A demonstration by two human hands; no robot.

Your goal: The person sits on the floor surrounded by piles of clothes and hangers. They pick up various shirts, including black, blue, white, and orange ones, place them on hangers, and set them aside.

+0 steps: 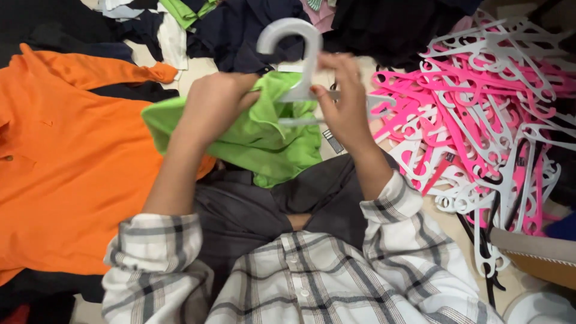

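Right now the left hand [213,105] is bunched tight around the collar end of a lime-green shirt [264,138], fingers clamped in the fabric, while the right hand [345,99] pinches the neck of a white plastic hanger [294,57], whose hook stands just above both sets of fingers. By the look of it, the hanger is being worked into the shirt's neck opening, so the call is to spread the collar and slide one hanger arm through, with the pink and white hanger pile [480,108] lying off beyond the right fingers.
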